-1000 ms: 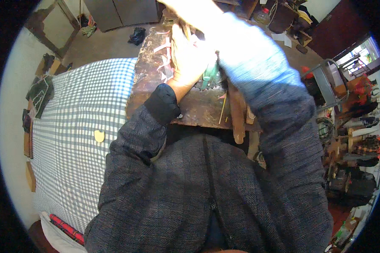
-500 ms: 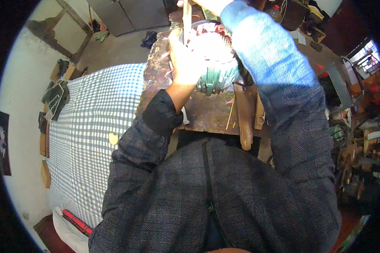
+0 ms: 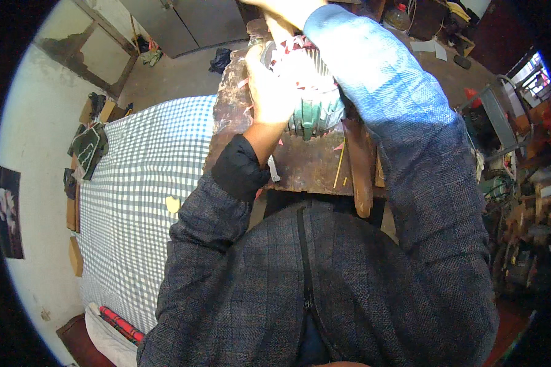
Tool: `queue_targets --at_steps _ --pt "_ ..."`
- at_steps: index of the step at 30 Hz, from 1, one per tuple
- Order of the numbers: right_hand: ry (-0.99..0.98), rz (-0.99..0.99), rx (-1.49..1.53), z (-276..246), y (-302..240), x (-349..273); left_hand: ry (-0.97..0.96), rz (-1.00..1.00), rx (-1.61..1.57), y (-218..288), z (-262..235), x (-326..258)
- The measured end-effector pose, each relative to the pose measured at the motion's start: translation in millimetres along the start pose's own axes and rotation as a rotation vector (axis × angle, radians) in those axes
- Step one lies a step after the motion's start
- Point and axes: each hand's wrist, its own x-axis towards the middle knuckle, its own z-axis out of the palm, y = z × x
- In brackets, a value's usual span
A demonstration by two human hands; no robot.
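A motor stator (image 3: 315,116) with a green ribbed housing stands on the worn wooden bench (image 3: 309,168), its windings and red slot liners partly lost in glare. My left hand (image 3: 269,92) is at its left side, thumb pointing up along the rim; the other fingers are washed out by the light. Across the far side reaches my right hand (image 3: 288,8), also overexposed, closed around what looks like a pale wooden stick (image 3: 280,29) over the stator's far left rim. My right sleeve hides the stator's right side.
A brown wooden bar (image 3: 360,171) juts past the bench's near edge, beside a thin yellow stick (image 3: 340,162). Pink paper scraps lie around. A checked cloth (image 3: 141,177) covers a surface to the left; a metal-framed chair (image 3: 496,119) and clutter stand at the right.
My right hand has shifted left and come farther into view. The wooden stick, upright and long before, now shows only a short part, tilted. My left hand stays at the stator.
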Motion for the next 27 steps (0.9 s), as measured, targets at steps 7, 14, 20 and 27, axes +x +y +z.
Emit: queue_targets --at_steps 7,14,20,27 --pt "0.064 0.005 0.141 -10.5 29.6 -12.5 0.001 0.026 0.015 -7.6 1.6 3.4" --pt "0.001 0.054 -0.045 -13.8 25.5 4.0 -0.069 -0.019 0.122 -11.0 -4.8 8.8" --pt "0.017 0.008 -0.173 -12.0 17.3 -5.4 -0.247 -0.139 -0.026 -14.8 -27.2 87.8" --pt "-0.08 0.118 -0.196 -15.0 14.3 13.1 -0.61 -0.153 -0.18 -16.5 2.1 124.4"
